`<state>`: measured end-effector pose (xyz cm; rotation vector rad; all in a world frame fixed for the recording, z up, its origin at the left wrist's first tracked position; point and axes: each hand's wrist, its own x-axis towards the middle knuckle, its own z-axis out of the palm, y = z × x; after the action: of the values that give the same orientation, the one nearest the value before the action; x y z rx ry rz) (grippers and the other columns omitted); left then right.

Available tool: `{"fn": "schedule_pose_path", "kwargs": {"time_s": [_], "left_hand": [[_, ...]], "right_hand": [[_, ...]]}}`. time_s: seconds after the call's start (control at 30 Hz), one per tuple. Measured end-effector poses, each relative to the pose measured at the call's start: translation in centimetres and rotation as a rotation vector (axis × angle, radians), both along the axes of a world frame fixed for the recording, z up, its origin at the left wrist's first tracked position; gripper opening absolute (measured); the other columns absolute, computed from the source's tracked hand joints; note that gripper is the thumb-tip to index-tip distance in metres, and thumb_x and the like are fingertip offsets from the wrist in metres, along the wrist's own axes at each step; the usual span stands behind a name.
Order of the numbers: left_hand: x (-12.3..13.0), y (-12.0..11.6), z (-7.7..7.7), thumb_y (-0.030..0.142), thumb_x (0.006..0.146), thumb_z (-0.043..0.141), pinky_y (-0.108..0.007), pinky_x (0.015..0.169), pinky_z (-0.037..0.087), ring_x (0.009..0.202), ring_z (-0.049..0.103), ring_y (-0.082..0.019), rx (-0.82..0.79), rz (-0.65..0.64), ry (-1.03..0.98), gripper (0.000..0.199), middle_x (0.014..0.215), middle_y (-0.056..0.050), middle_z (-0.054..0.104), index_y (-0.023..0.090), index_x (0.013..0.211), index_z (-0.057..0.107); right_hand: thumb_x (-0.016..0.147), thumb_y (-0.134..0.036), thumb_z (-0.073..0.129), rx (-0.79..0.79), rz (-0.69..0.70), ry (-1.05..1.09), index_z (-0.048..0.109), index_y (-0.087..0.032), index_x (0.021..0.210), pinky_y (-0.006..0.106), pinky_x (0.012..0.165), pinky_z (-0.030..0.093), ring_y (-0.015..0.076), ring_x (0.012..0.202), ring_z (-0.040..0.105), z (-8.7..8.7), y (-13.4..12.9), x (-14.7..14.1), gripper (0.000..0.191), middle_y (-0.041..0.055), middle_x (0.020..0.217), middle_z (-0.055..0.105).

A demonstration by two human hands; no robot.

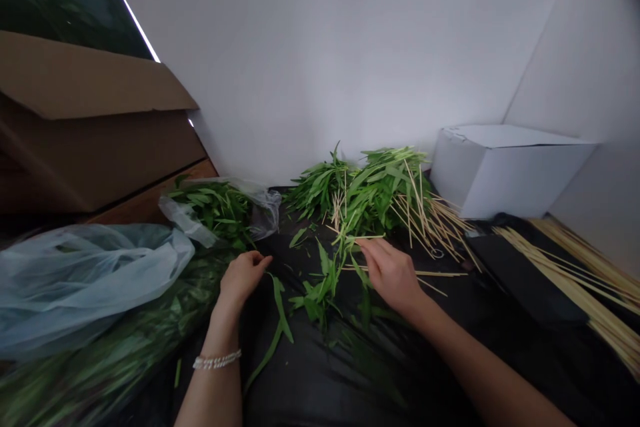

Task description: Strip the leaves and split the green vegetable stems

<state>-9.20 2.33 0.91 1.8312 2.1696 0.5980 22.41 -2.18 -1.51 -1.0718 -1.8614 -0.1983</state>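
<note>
Leaves (220, 209) inside clear plastic bag (267, 212)

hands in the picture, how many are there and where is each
2: the left hand is just in front of the clear plastic bag; the right hand, farther right, pinches leafy greens. No other hands show.

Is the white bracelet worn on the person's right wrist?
No, the white bracelet sits on the wrist of the left hand, while the wrist of the right hand shows bare skin.
</note>
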Motion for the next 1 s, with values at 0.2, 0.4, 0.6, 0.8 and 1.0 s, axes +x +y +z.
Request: {"fn": "schedule_pose_path", "kwargs": {"time_s": [0.2, 0.4, 0.6, 0.8, 1.0], "left_hand": [[0.6, -0.3, -0.4, 0.053, 0.055, 0.073, -0.026, 0.055, 0.032, 0.055, 0.055, -0.019, -0.215, -0.123, -0.04, 0.035, 0.05, -0.002, 0.059, 0.021, 0.049, 0.061], [1.1, 0.0, -1.3, 0.049, 0.056, 0.071, -0.025, 0.053, 0.034, 0.055, 0.054, -0.017, -0.214, -0.286, -0.249, 0.031, 0.053, -0.001, 0.061, 0.018, 0.057, 0.064], [0.9, -0.1, -1.5, 0.048, 0.049, 0.076, -0.024, 0.053, 0.033, 0.056, 0.053, -0.016, -0.226, -0.276, -0.248, 0.033, 0.054, 0.0, 0.061, 0.018, 0.056, 0.063], [1.9, -0.1, -0.8, 0.044, 0.056, 0.075, -0.024, 0.056, 0.036, 0.057, 0.052, -0.015, -0.12, -0.332, -0.455, 0.029, 0.057, 0.0, 0.061, 0.017, 0.06, 0.066], [6.3, -0.8, -0.4, 0.04, 0.058, 0.082, -0.019, 0.053, 0.038, 0.057, 0.054, -0.009, -0.049, -0.226, -1.062, 0.034, 0.073, -0.004, 0.069, 0.015, 0.074, 0.066]], "right_hand": [[0.093, -0.011, 0.041, 0.001, -0.001, -0.01, 0.062, -0.019, 0.115, 0.03, 0.082, 0.053, 0.0188, 0.089, 0.067, 0.0, 0.0, 0.0, 0.032, 0.0079, 0.095, 0.069], [0.091, -0.009, 0.041, -0.003, 0.006, -0.017, 0.062, -0.019, 0.115, 0.03, 0.083, 0.053, 0.0188, 0.09, 0.066, -0.1, 0.0, -0.1, 0.033, 0.0081, 0.096, 0.069], [0.092, -0.009, 0.041, -0.008, 0.01, -0.038, 0.062, -0.018, 0.113, 0.03, 0.081, 0.053, 0.0192, 0.09, 0.066, 0.0, -0.1, -0.3, 0.031, 0.0081, 0.095, 0.069], [0.091, -0.009, 0.042, -0.009, 0.01, -0.061, 0.061, -0.018, 0.114, 0.03, 0.08, 0.052, 0.0192, 0.09, 0.066, -0.2, -0.1, -0.4, 0.031, 0.0079, 0.096, 0.069], [0.091, -0.009, 0.043, -0.033, 0.043, -0.108, 0.061, -0.018, 0.114, 0.029, 0.081, 0.051, 0.0188, 0.091, 0.065, -0.3, -0.5, -1.0, 0.031, 0.0081, 0.099, 0.069]]}}
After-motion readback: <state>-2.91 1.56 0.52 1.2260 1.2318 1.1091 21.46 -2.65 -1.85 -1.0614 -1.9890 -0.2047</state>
